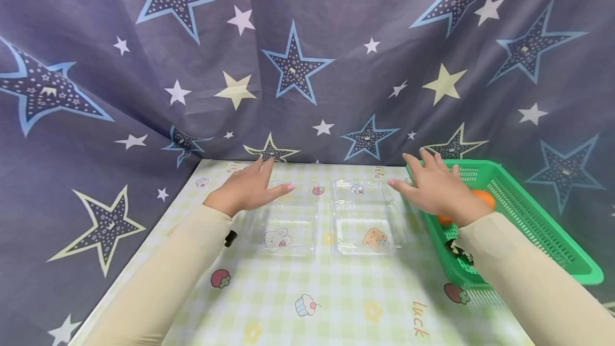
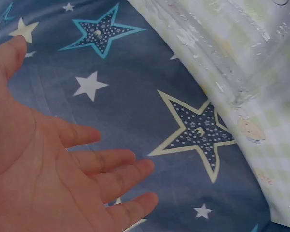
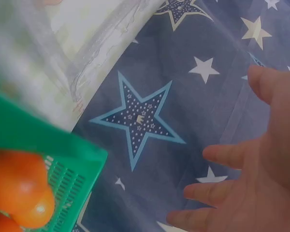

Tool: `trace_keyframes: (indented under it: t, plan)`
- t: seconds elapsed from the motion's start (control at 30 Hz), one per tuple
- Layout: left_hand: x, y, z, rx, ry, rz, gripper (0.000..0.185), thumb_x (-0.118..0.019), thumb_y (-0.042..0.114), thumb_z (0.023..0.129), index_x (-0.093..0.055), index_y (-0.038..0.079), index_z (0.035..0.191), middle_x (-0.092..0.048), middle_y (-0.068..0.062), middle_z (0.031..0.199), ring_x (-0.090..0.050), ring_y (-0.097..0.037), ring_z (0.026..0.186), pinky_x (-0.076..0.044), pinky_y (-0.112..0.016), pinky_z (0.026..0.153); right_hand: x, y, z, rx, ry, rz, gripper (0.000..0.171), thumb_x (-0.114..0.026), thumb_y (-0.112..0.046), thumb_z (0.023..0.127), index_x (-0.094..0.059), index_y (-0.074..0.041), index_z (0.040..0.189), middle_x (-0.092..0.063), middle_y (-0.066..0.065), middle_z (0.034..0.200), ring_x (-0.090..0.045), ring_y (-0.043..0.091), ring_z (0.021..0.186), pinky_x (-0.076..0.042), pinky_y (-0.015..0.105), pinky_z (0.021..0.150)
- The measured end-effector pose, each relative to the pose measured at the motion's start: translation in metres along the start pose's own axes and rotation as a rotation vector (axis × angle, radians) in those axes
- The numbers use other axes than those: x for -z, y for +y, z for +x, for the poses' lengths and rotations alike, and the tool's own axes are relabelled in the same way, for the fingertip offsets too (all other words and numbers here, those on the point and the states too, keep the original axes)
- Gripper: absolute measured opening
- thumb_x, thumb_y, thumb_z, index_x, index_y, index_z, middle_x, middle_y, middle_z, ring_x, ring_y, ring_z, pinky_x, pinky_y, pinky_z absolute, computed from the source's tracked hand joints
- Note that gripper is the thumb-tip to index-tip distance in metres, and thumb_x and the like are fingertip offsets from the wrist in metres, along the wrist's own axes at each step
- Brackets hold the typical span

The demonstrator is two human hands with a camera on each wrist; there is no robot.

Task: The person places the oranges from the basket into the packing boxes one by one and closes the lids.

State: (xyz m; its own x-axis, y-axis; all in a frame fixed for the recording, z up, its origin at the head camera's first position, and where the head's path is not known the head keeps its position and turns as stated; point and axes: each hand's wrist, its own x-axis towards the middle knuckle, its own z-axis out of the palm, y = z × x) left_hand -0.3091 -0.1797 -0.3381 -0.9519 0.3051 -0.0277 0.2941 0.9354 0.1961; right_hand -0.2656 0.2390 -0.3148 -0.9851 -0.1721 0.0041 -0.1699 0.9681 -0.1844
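My left hand (image 1: pixel 246 188) hovers over the left side of the table, fingers spread and holding nothing. Beside it lies a clear plastic box (image 1: pixel 290 252), with a second clear plastic box (image 1: pixel 367 250) to its right. Both boxes look transparent down to the cloth. My right hand (image 1: pixel 432 188) is held above the left rim of a green plastic basket (image 1: pixel 538 228), its fingers apart and grasping nothing. Round orange fruits (image 3: pixel 19 181) sit inside that basket, partly hidden by the right hand and wrist in the head view.
A checkered cloth with cartoon prints covers the table (image 1: pixel 274 303). Behind and to the left hangs a dark star-patterned curtain (image 1: pixel 336 89). Some dark and pale small items (image 1: pixel 458 251) lie in the basket near my right sleeve. A small black object (image 1: pixel 230 238) shows by my left cuff.
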Motion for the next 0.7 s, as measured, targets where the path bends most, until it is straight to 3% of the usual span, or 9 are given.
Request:
trace_keyframes:
  t: [0.4, 0.7]
  plan:
    - [-0.015, -0.029, -0.007, 0.065, 0.013, -0.165, 0.118, -0.042, 0.085, 0.090, 0.001, 0.006, 0.166, -0.020, -0.025, 0.169, -0.025, -0.045, 0.155, -0.027, -0.064, 0.120, -0.003, 0.023, 0.002, -0.006, 0.013, 0.021, 0.105, -0.031, -0.085, 0.093, -0.022, -0.009, 0.165, -0.005, 0.032, 0.169, -0.008, 0.061, 0.151, -0.006, 0.085, 0.109]
    - [-0.034, -0.043, -0.018, 0.112, -0.078, -0.260, 0.116, -0.049, 0.075, 0.096, -0.003, -0.008, 0.162, -0.018, -0.034, 0.166, -0.022, -0.047, 0.155, -0.026, -0.061, 0.122, -0.004, 0.035, 0.005, 0.014, 0.020, 0.013, 0.104, -0.031, -0.082, 0.096, -0.027, -0.002, 0.162, -0.019, 0.036, 0.164, -0.020, 0.059, 0.148, -0.015, 0.081, 0.111]
